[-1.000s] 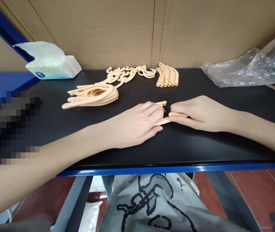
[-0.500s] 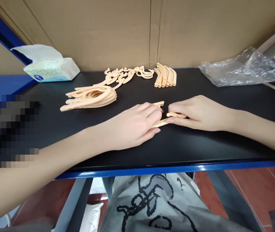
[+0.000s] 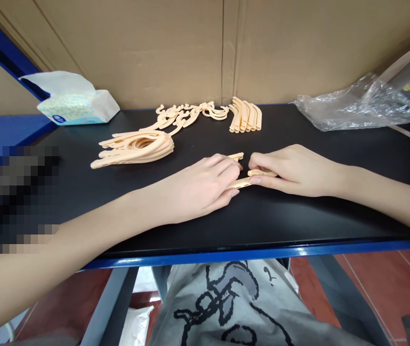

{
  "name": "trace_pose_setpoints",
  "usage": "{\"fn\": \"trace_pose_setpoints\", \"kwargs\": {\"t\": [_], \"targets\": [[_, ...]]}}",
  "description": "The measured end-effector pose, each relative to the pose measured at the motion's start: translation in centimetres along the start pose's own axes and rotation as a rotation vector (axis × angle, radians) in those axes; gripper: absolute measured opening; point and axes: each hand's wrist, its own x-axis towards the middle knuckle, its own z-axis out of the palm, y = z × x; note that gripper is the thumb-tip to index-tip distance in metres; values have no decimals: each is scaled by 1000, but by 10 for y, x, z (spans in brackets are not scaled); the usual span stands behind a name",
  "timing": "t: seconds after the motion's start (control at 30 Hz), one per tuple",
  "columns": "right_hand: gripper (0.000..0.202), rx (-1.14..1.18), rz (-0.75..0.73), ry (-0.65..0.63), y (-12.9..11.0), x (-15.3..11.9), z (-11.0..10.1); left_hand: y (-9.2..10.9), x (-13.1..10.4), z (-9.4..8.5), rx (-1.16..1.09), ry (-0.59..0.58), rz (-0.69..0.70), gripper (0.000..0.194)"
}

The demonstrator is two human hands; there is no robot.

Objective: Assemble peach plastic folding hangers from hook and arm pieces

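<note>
My left hand (image 3: 214, 185) is wrapped over a peach plastic piece (image 3: 241, 183) just above the black tabletop; one end of peach plastic shows beyond its fingers. Close by on the right, my right hand (image 3: 286, 170) pinches peach plastic between thumb and fingers, with a short hooked part (image 3: 260, 173) showing in its grip. How the parts join under the hands is hidden. Behind my left hand lies a stack of curved peach pieces (image 3: 136, 148). Small hooked pieces (image 3: 181, 115) are heaped farther back, beside a row of curved tubes (image 3: 245, 115).
A tissue pack (image 3: 77, 103) sits at the back left, near a pixelated area. Crumpled clear plastic (image 3: 349, 105) lies at the back right beside a dark bag. Cardboard (image 3: 154, 53) stands behind the black table (image 3: 190, 235), which has a blue front edge.
The view has shifted very slightly. Both hands keep nearly the same position and grip on the peach plastic.
</note>
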Motion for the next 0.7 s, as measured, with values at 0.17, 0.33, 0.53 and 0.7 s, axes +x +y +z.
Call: {"fn": "trace_pose_setpoints", "kwargs": {"t": [0.17,0.33,0.53,0.7], "targets": [[43,8,-18,39,1,-1,2,-1,1,-1,-79,40,-17,23],[44,-1,-48,36,1,-1,2,-1,2,2,-92,40,-45,20],[43,-13,-52,32,1,-1,2,-2,2,3,-90,55,-37,20],[47,-14,-34,13,1,0,1,-2,1,2,-84,55,-35,20]]}}
